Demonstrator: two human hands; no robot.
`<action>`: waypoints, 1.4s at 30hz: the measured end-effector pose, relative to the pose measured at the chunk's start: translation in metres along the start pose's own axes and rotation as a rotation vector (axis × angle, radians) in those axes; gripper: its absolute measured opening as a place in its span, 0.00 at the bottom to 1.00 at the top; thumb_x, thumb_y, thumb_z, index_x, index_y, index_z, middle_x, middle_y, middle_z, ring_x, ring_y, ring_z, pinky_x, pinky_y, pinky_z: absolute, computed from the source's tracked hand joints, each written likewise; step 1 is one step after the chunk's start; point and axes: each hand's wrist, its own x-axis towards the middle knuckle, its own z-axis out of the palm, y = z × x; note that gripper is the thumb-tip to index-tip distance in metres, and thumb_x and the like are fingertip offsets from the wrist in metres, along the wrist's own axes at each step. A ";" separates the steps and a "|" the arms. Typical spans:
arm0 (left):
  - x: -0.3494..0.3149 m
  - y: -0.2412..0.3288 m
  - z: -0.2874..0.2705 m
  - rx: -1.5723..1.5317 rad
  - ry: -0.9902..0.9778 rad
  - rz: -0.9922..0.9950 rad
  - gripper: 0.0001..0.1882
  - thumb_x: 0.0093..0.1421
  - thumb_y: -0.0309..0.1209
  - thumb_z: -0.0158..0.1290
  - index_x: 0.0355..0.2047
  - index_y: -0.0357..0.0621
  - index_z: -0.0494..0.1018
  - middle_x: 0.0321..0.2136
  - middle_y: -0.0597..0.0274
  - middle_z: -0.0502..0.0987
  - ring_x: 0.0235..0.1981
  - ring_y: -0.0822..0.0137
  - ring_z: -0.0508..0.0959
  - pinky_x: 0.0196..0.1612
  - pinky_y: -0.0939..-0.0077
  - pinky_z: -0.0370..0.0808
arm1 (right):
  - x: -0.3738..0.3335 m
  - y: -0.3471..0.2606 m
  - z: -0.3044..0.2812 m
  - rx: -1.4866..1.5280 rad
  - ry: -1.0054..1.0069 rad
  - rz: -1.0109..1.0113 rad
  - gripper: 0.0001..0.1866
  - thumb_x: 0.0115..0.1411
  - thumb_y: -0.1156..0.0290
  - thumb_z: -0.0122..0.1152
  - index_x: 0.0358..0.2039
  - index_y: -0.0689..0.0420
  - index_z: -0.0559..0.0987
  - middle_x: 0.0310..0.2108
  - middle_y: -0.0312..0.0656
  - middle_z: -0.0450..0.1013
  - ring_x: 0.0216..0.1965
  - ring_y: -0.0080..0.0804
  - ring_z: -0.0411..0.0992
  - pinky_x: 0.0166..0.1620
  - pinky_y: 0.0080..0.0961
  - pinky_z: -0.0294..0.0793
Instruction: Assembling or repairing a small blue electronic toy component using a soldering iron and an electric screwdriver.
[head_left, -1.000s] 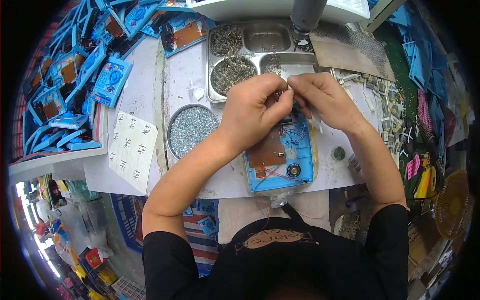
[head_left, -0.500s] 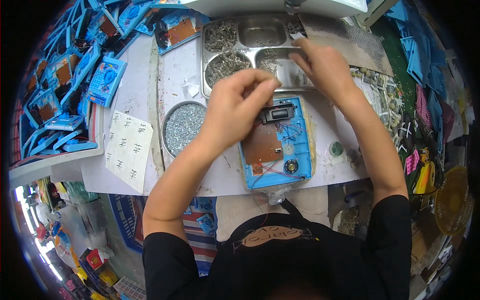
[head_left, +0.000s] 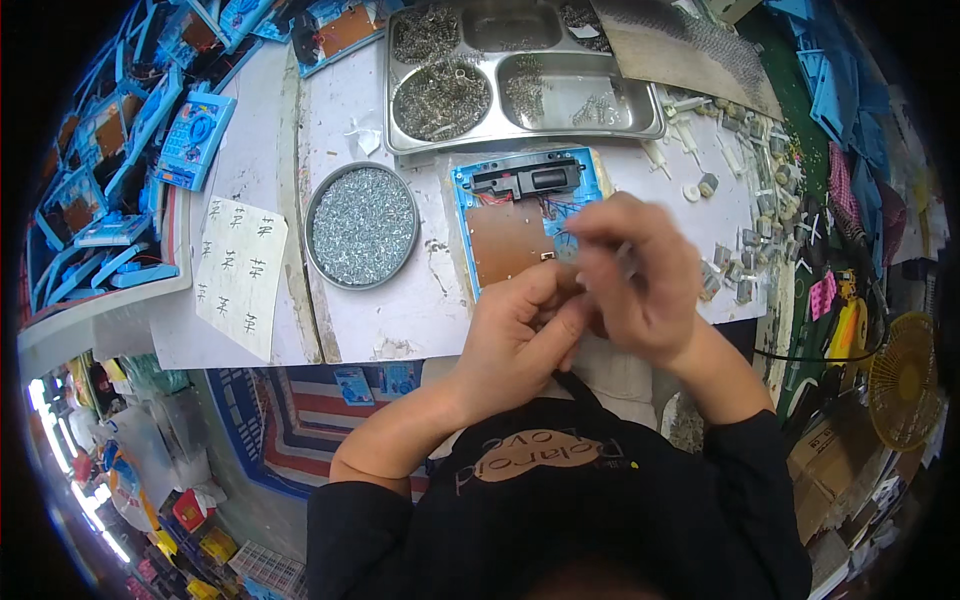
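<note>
My left hand [head_left: 522, 335] is closed in a pinch over the near edge of a blue plastic housing [head_left: 462, 190]; whatever its fingers hold is hidden. Close against it on the right, my right hand [head_left: 650, 280] is smeared by motion, with curled fingers, over the housing's near right part. The open housing lies on the table with a brown circuit board [head_left: 505, 240] inside. A black plastic module [head_left: 525, 180] sits along its far side, with thin wires beside it. My hands cover its lower right corner.
A steel compartment tray [head_left: 430, 143] with small metal springs stands behind the housing. To the left are a round dish of small screws [head_left: 362, 225] and a handwritten paper [head_left: 240, 280]. Blue housings [head_left: 195, 140] pile up at far left; small motor-like parts [head_left: 745, 245] lie at right.
My right hand has come back from the steel tray to meet my left hand. My left hand has moved down toward me, off the housing's far part. The whole view has shifted slightly.
</note>
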 end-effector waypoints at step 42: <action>0.050 -0.012 -0.034 0.620 0.226 0.223 0.04 0.66 0.24 0.57 0.40 0.35 0.77 0.24 0.60 0.81 0.25 0.73 0.84 0.28 0.81 0.76 | -0.008 0.042 -0.043 -0.485 -0.391 -0.136 0.12 0.42 0.74 0.73 0.30 0.57 0.82 0.35 0.38 0.73 0.40 0.41 0.70 0.42 0.35 0.75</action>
